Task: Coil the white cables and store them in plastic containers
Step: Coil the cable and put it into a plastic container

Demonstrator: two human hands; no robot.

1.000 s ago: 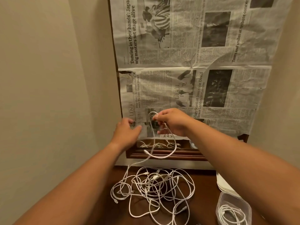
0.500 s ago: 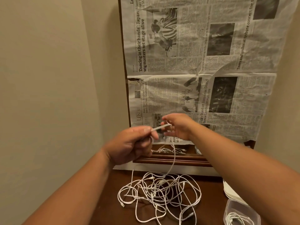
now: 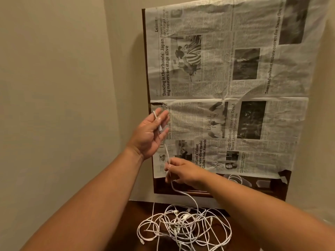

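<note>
One white cable (image 3: 183, 194) is stretched between my hands in front of the newspaper. My left hand (image 3: 148, 134) is raised with the palm facing me, fingers mostly extended, and the cable's plug end is caught between the fingers and sticks out above them. About a hand's length below, my right hand (image 3: 183, 172) pinches the same cable. From there the cable drops to a tangled pile of white cables (image 3: 183, 227) on the dark wooden table (image 3: 134, 223). No plastic container shows in this view.
A newspaper sheet (image 3: 226, 87) covers a dark-framed mirror (image 3: 282, 185) leaning on the wall behind the table. A beige wall (image 3: 54, 105) closes the left side, close to my left arm.
My left hand has risen and opened its fingers, carrying the cable end upward. My right hand has slid down the cable. The view has tilted up, so the container at lower right is out of frame.
</note>
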